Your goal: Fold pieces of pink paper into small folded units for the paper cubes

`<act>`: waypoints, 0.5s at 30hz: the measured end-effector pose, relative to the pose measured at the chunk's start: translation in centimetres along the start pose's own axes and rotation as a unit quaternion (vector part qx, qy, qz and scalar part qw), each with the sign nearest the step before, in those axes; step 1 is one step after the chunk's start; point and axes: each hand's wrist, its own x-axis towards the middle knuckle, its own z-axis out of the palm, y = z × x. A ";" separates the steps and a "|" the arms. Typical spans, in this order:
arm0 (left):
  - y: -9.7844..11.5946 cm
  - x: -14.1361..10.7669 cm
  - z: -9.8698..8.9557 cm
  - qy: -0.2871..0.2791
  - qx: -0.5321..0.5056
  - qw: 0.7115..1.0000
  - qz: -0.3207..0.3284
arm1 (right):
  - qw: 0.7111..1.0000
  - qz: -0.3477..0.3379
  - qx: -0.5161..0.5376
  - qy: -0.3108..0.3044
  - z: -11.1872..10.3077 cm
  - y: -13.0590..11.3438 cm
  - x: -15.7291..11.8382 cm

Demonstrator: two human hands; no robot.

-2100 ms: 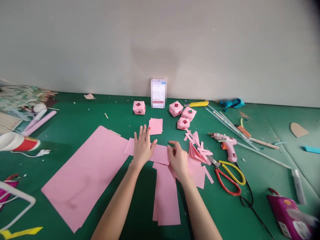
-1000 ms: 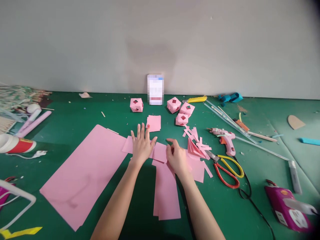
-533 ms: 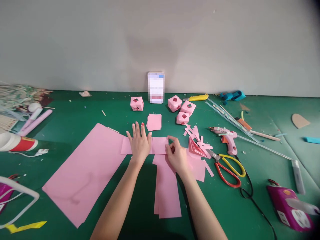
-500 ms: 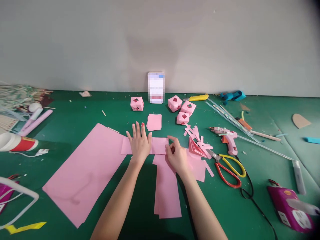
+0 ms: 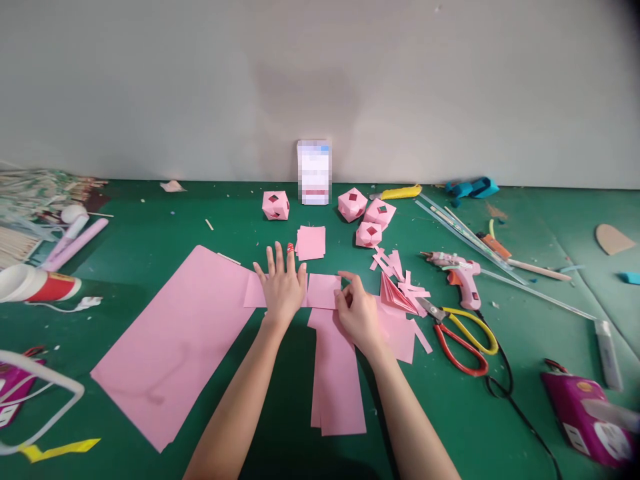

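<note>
My left hand (image 5: 283,288) lies flat with its fingers spread, pressing on a pink paper strip (image 5: 253,291). To the right of that hand is a pink paper square (image 5: 323,291), whose right edge is between the thumb and curled fingers of my right hand (image 5: 358,310). A thin line separates the square from the strip. Longer pink paper pieces (image 5: 341,393) lie below the square, partly under my right wrist. Beyond my hands is a small stack of pink squares (image 5: 311,243). A large pink sheet (image 5: 170,340) spreads out to the left.
Folded pink paper balls (image 5: 275,205) stand near a propped phone (image 5: 315,172). On the right are paper scraps (image 5: 407,287), scissors (image 5: 463,340), a pink glue gun (image 5: 463,277) with its cord, and a yellow cutter (image 5: 400,193). A paper cup (image 5: 40,284) lies at left.
The view has shifted slightly. My right hand and the pink square have edged a little to the right, and the line beside the strip looks more distinct. My left hand stays flat.
</note>
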 end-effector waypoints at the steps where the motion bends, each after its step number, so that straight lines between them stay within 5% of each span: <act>1: 0.0 0.0 0.0 -0.002 0.002 1.000 0.000 | 1.000 -0.001 -0.003 0.002 0.0 0.0 0.0; 15: -0.2 -0.1 0.2 0.010 -0.008 1.000 0.010 | 1.000 0.014 0.014 0.021 -0.5 0.3 -0.1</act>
